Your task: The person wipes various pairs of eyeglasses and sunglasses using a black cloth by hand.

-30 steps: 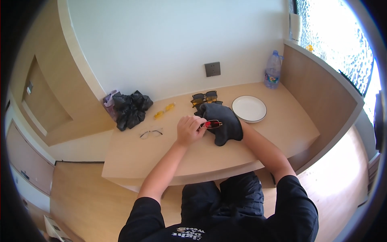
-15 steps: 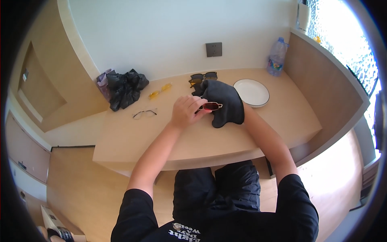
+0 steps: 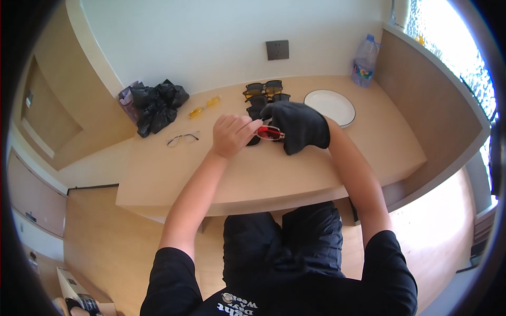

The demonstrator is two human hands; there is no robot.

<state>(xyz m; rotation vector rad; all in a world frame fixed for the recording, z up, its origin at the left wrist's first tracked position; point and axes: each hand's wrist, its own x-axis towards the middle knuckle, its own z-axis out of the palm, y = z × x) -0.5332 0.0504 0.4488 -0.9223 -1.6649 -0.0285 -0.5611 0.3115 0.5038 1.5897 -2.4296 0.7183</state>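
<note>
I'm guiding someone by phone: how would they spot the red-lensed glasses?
Start at the pale wooden desk. Above it, between the bare left hand and the black-covered right hand, are the red-lensed glasses. Their red tint sets them apart from the dark sunglasses and yellow glasses nearby.

Pale desk (image 3: 253, 176), white plate (image 3: 331, 107), bottle (image 3: 364, 64), black plastic bag (image 3: 157, 104), yellow glasses (image 3: 197, 111), clear glasses (image 3: 183, 137), dark sunglasses (image 3: 258, 101)

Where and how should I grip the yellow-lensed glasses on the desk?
I'd pinch the yellow-lensed glasses at the narrow bridge between the lenses, coming from above on the near-right side. They lie low and slantwise, and a hold there should spare the lenses. The black plastic bag is to their left, and the thin-framed clear glasses lie to the near left.
</note>
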